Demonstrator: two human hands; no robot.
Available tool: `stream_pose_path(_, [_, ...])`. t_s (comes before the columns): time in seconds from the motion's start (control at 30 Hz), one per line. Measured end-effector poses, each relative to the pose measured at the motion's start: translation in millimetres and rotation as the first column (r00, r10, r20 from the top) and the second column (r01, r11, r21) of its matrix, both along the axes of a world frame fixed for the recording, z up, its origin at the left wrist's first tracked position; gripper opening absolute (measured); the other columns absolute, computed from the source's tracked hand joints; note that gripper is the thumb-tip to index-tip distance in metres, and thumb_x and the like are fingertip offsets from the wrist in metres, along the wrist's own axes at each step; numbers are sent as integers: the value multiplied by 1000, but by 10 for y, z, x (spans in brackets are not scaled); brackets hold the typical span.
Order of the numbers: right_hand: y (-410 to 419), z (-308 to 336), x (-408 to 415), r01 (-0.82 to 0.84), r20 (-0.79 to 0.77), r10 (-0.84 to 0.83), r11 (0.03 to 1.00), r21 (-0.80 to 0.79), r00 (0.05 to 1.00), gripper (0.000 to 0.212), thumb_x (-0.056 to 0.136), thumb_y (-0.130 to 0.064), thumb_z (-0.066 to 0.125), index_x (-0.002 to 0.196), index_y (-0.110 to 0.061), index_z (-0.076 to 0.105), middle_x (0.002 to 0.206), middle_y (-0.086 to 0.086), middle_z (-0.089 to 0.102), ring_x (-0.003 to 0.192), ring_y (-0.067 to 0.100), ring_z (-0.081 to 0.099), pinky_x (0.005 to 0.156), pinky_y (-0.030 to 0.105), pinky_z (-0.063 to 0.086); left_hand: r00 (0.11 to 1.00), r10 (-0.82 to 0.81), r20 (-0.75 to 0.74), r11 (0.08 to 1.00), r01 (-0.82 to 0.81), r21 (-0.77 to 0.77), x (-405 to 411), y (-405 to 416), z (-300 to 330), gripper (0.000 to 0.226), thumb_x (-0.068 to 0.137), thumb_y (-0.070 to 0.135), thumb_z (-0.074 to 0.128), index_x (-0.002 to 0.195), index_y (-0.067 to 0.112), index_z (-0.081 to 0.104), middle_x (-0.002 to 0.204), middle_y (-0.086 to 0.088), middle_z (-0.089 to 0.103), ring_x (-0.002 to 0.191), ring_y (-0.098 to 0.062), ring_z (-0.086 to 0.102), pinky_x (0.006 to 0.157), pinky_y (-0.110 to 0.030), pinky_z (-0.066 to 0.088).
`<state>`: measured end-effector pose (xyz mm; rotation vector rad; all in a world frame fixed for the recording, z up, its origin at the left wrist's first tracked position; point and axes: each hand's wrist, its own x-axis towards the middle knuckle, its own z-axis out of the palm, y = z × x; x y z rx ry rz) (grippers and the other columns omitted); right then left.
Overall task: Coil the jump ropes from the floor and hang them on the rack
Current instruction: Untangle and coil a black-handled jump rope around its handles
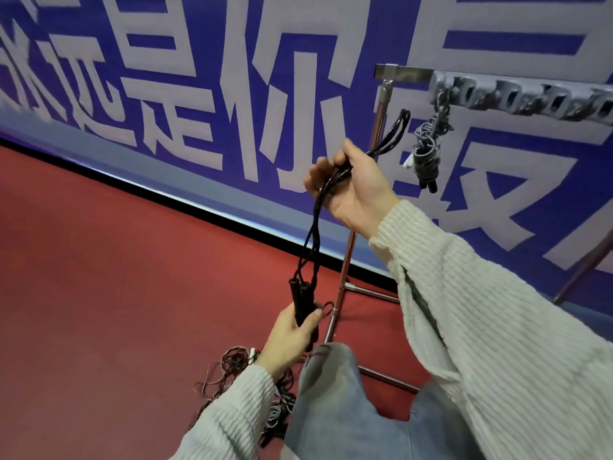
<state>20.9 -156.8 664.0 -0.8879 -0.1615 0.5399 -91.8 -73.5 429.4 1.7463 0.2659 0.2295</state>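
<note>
now left hand (293, 333) grips black rope (313, 227) handles low; right hand (353, 187) clenched on folded strands near rack (381, 104); tangled ropes (232, 366) on floor (99, 277).

A red floor (99, 260) fills the frame from 7 to 10 o'clock. Behind it, from 9 through 12 to 3 o'clock, stands a blue wall (205, 134) bearing large pale characters (149, 38). A black baseboard (185, 204) with a pale strip above it runs diagonally where wall meets floor.
</note>
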Motion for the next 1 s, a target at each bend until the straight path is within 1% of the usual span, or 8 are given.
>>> stream_pose_path(0.2, [-280, -444, 331, 208, 149, -155, 852, -480, 977, 42, 101, -52, 54, 101, -11, 61, 93, 12, 72, 78, 25, 73, 70, 45, 64, 993, 97, 66, 993, -92, -74, -232, 242, 181, 14, 105, 21, 55, 116, 22, 65, 108, -13, 73, 95, -17, 70, 89, -36, 56])
stream_pose_path(0.4, [-526, -1129, 400, -93, 3, 159, 595, -798, 987, 60, 83, -67, 70, 96, -9, 68, 55, -1, 52, 43, 12, 49, 52, 26, 44, 977, 179, 118, 964, -150, -221, -214, 541, 701, 19, 105, 24, 57, 99, 7, 50, 73, -4, 51, 57, -15, 49, 54, -30, 45])
stream_pose_path(0.53, [-525, -1500, 423, 113, 147, 392, 109, -988, 908, 63, 84, -78, 55, 87, -16, 60, 71, -1, 55, 59, 19, 52, 55, 29, 38, 980, 137, 141, 981, -115, -156, -110, 703, 1038, 11, 105, 19, 57, 104, 9, 52, 72, 1, 42, 56, -12, 41, 50, -25, 39])
stream_pose_path(0.6, [-518, -1582, 423, 345, 229, 532, -129, -930, 816, 55, 91, -67, 52, 112, -17, 55, 105, 3, 64, 88, 26, 61, 70, 34, 45, 989, 68, 128, 995, -59, -77, -83, 743, 1164, 10, 105, 13, 55, 111, 5, 54, 75, 0, 45, 60, -14, 45, 54, -27, 43])
stream_pose_path(0.63, [-502, -1598, 419, 403, 264, 562, -139, -904, 784, 50, 93, -56, 54, 126, -18, 51, 119, 5, 63, 97, 27, 60, 77, 36, 48, 992, 44, 117, 998, -39, -52, -75, 753, 1210, 11, 105, 12, 55, 112, 4, 54, 75, -1, 46, 61, -15, 47, 55, -29, 44])
stream_pose_path(0.8, [-338, -1491, 192, 262, 558, 480, 550, -793, 677, 94, 88, -14, 67, 161, -40, 13, 162, -9, 21, 140, 13, 40, 92, 34, 53, 991, -109, 72, 987, 99, 128, -22, 633, 1444, 12, 101, 9, 60, 112, 7, 58, 71, -3, 52, 62, -19, 49, 58, -30, 45])
stream_pose_path(0.9, [-155, -1453, 89, 106, 589, 544, 674, -731, 598, 102, 80, -15, 80, 159, -40, 20, 164, -9, 20, 148, 10, 30, 105, 31, 48, 958, -284, -34, 918, 282, 279, 12, 488, 1565, 15, 99, 8, 62, 107, 21, 61, 68, 1, 55, 58, -14, 51, 56, -24, 44])
stream_pose_path(1.0, [-90, -1432, 94, 93, 601, 442, 750, -655, 667, 50, 79, -19, 71, 128, -17, 61, 129, 11, 63, 119, 21, 63, 107, 45, 49, 923, -376, -77, 879, 382, 287, 25, 441, 1598, 24, 98, 3, 63, 104, 26, 63, 73, 3, 57, 65, -13, 54, 62, -24, 46])
